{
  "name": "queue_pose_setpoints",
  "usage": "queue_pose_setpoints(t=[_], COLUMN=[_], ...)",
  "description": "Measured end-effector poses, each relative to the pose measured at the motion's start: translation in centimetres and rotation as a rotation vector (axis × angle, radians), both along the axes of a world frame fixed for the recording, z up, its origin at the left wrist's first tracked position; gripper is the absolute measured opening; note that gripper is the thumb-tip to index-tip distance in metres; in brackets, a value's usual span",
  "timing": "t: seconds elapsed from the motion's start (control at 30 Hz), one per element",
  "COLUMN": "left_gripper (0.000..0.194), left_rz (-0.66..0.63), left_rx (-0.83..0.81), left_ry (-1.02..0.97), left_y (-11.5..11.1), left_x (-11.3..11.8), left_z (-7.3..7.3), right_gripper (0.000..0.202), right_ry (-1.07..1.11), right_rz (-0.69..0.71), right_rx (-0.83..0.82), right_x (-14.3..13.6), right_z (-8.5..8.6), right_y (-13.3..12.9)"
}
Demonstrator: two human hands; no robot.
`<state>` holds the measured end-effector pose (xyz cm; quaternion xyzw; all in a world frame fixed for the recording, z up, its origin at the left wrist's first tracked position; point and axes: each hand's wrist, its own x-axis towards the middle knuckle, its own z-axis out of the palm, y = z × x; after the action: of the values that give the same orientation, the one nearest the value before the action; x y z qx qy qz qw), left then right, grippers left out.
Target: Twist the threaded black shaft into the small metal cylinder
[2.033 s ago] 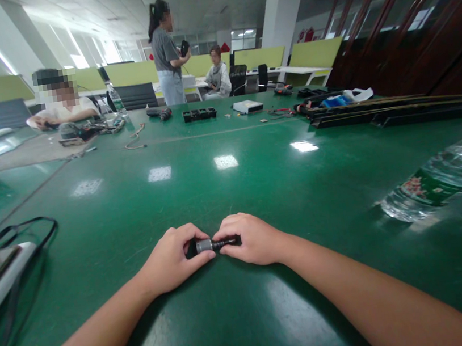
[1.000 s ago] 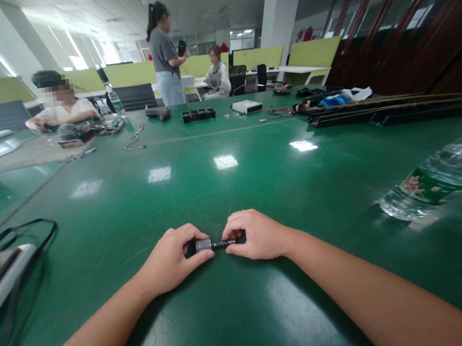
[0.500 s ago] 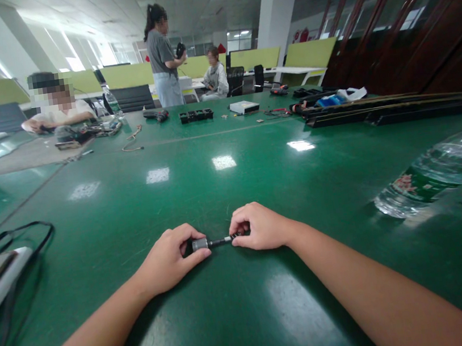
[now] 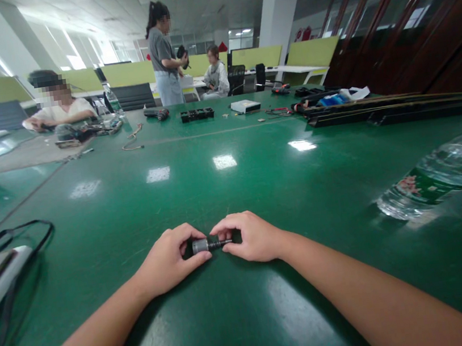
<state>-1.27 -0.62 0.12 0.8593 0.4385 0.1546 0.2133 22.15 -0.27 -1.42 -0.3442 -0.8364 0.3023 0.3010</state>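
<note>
My left hand (image 4: 172, 258) grips a small grey metal cylinder (image 4: 200, 246) between thumb and fingers, low over the green table (image 4: 216, 192). A thin shaft (image 4: 227, 241) sticks out of the cylinder toward the right. Around the shaft, close against the cylinder, sits a dark coiled spring (image 4: 214, 245). My right hand (image 4: 252, 237) is curved around the shaft's free end, thumb below and fingers above, with a gap between them. Its fingertips are near the spring, and I see nothing clearly held in it.
A water bottle (image 4: 433, 179) lies at the right, another partly behind it. On the left are a white device (image 4: 1, 280) and black strap (image 4: 40, 225). A drill (image 4: 157, 113), black part (image 4: 197, 115) and white box (image 4: 245, 106) stand farther back. A person (image 4: 61, 108) sits at the far left.
My right hand has moved left toward the cylinder. The spring it held at the shaft's tip now surrounds the shaft beside the cylinder. The right fingers have parted; my left hand keeps its hold.
</note>
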Motion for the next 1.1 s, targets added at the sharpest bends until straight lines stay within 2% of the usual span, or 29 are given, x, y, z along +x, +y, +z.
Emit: queue_pose_setpoints(t=[0.33, 0.73, 1.1], left_gripper=[0.025, 0.027, 0.024], left_rz=[-0.017, -0.021, -0.003], left_rx=[0.026, 0.04, 0.041], left_ry=[0.02, 0.018, 0.001], left_y=[-0.15, -0.03, -0.11], left_x=[0.09, 0.11, 0.49], left_z=[0.19, 0.01, 0.1], right_gripper=[0.019, 0.023, 0.016], right_ry=[-0.081, -0.122, -0.154], right_rz=[0.013, 0.049, -0.006], right_rx=[0.049, 0.124, 0.103], right_x=[-0.1, -0.16, -0.45], right_z=[0.34, 0.07, 0.22], right_y=[0.14, 0.05, 0.08])
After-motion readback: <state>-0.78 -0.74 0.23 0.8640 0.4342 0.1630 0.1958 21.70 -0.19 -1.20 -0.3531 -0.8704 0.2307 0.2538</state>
